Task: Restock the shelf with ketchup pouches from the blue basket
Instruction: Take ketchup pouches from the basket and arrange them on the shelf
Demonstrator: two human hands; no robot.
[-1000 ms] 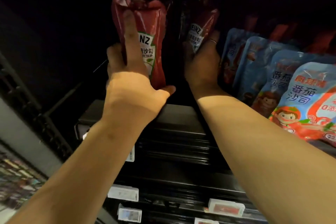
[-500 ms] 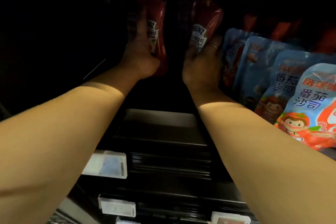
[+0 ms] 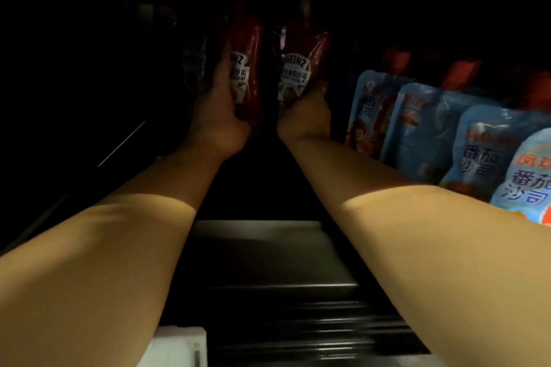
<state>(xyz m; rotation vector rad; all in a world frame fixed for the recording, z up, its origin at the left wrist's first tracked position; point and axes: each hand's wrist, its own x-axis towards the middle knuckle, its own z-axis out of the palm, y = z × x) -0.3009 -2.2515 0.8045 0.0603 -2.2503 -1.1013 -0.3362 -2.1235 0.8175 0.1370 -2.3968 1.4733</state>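
Observation:
Both my arms reach deep into a dark shelf (image 3: 268,235). My left hand (image 3: 219,116) grips a red Heinz ketchup pouch (image 3: 247,68), held upright, with the thumb lying up its front. My right hand (image 3: 307,116) holds a second red Heinz pouch (image 3: 301,68) by its lower edge, upright and just right of the first. The two pouches stand side by side near the back of the shelf. Whether their bases touch the shelf floor is hidden by my hands and the dark. The blue basket is not in view.
A row of several light blue tomato sauce pouches (image 3: 423,125) stands to the right, close against my right forearm. Dark red pouches (image 3: 459,68) sit behind them. A white price tag (image 3: 176,345) hangs on the shelf's front edge. The left side is dark.
Both hands have pushed their pouches further back into the shelf. My head has moved closer, so the view is darker and the shelf edge sits lower.

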